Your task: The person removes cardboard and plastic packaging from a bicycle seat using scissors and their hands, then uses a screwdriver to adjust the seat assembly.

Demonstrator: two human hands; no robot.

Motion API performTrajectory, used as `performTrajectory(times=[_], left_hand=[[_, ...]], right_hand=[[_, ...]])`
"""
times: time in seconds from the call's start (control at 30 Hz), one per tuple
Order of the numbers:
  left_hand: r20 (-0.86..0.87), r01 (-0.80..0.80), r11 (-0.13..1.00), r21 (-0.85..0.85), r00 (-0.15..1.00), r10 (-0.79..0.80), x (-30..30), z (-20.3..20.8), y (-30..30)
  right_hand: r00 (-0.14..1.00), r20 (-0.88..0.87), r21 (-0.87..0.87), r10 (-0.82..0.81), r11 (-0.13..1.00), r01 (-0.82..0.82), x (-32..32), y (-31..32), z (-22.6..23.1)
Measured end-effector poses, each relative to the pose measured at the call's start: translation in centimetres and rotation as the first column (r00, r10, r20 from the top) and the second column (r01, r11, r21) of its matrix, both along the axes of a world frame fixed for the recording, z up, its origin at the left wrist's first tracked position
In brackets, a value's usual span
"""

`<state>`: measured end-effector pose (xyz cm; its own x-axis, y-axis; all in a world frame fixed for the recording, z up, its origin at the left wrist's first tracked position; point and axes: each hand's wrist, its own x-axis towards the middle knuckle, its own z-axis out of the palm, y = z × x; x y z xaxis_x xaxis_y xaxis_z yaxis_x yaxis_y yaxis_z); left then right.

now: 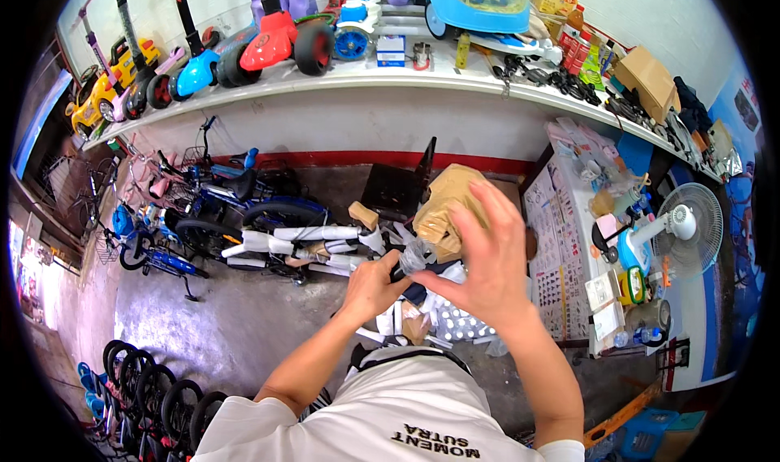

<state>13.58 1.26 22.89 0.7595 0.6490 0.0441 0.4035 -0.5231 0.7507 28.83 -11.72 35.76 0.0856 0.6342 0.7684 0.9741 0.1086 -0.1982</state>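
Clear plastic (pixel 415 255) sits gripped in the left hand (pixel 374 288) (right hand (pixel 486 277) spread wide, empty).

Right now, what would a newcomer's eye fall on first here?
Probably the person's right grip, looming at the centre and partly covering a brown paper bundle. Next might come the bright red scooter on the white shelf above, then the white fan at the right.
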Motion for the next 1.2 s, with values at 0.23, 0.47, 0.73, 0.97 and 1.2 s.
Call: performTrajectory(times=[0.23,0.47,0.73,0.97,1.2], left_hand=[[-0.257,0.004,0.999,0.042,0.966,0.007,-1.6,0.8,-3.0],[-0.319,0.097,0.995,0.019,0.944,-0.086,-2.2,-0.2,-3.8],[-0.282,0.100,0.994,0.051,0.956,-0.081,-2.0,-0.8,-3.8],[-0.295,0.128,0.992,0.007,0.948,-0.120,-2.0,-0.2,-3.4],[-0.348,0.219,0.972,-0.088,0.907,-0.236,-2.5,-0.4,-3.2]], right_hand=[[0.985,-0.137,-0.152,-0.102,0.985,0.081,0.5,-0.6,-3.9],[0.962,-0.263,-0.481,-0.076,0.875,-0.062,3.8,-2.4,-3.5],[0.942,-0.334,-0.543,-0.034,0.824,-0.163,5.3,-2.4,-1.9],[0.932,-0.360,-0.568,0.050,0.780,-0.261,6.7,-1.9,-1.2],[0.967,-0.236,-0.718,0.094,0.654,-0.239,8.3,-0.9,-0.7]])
